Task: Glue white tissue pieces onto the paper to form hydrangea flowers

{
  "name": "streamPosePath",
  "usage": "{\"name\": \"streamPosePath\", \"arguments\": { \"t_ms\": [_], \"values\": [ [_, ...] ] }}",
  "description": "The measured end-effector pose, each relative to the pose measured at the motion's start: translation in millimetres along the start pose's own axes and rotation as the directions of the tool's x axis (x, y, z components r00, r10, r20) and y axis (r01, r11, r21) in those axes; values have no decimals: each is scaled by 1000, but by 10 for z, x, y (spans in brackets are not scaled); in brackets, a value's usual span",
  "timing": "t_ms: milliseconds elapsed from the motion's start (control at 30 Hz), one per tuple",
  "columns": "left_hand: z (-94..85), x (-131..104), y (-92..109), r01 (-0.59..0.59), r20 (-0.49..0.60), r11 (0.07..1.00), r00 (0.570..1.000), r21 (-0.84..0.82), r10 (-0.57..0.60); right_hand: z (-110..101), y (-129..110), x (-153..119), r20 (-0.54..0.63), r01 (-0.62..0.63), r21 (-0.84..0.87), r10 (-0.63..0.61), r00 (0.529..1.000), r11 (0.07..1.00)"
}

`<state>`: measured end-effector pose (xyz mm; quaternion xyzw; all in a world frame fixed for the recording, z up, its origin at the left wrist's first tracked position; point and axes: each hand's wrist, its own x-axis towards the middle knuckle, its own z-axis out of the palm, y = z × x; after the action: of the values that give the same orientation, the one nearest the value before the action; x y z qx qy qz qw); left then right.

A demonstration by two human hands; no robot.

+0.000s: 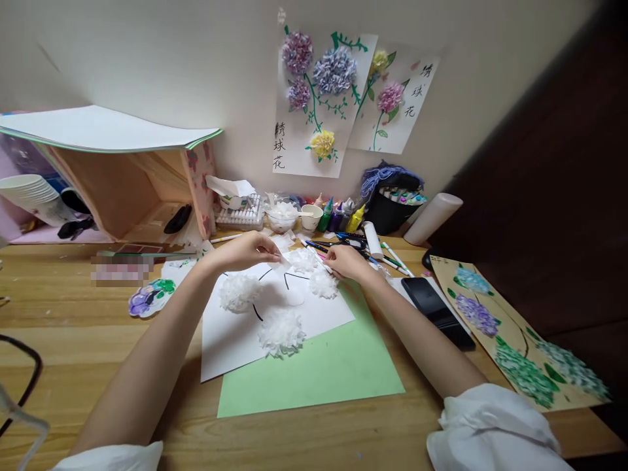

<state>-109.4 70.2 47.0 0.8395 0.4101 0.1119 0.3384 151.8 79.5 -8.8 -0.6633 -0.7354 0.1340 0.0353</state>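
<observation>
My left hand point(258, 252) reaches over the white sheet point(220, 356), its thumb and fingers pinching a small piece of white tissue paper point(280, 263). Opposite it, my right hand point(346, 263) is closed at the fingertips on what looks like a thin white pen point(321, 259); part of it is hidden by the fingers. Fluffy white paper flowers sit on the sheet: one at the left point(239, 292), one at the front point(281, 333), one at the right point(323, 285) and one at the back point(303, 261). Black stem lines and a faint pencil outline point(294, 297) show between them.
Green paper point(314, 383) lies under the sheet. Behind stand a bowl of tissue scraps point(283, 219), a paper cup point(311, 217), paint bottles point(336, 217) and scattered pens point(348, 243). A phone point(436, 311) and a flower picture point(515, 333) lie right, a paint palette point(151, 297) left.
</observation>
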Motion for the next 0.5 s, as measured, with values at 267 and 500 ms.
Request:
{"name": "streamPosePath", "arguments": {
  "t_ms": [267,500],
  "values": [
    [208,133,-16,60,122,998,991,14,-61,23,182,-79,139,-37,-147,58,989,988],
    [350,223,-66,92,116,993,988,74,-100,-44,237,-115,254,-37,-270,108,961,962]
  ]
}}
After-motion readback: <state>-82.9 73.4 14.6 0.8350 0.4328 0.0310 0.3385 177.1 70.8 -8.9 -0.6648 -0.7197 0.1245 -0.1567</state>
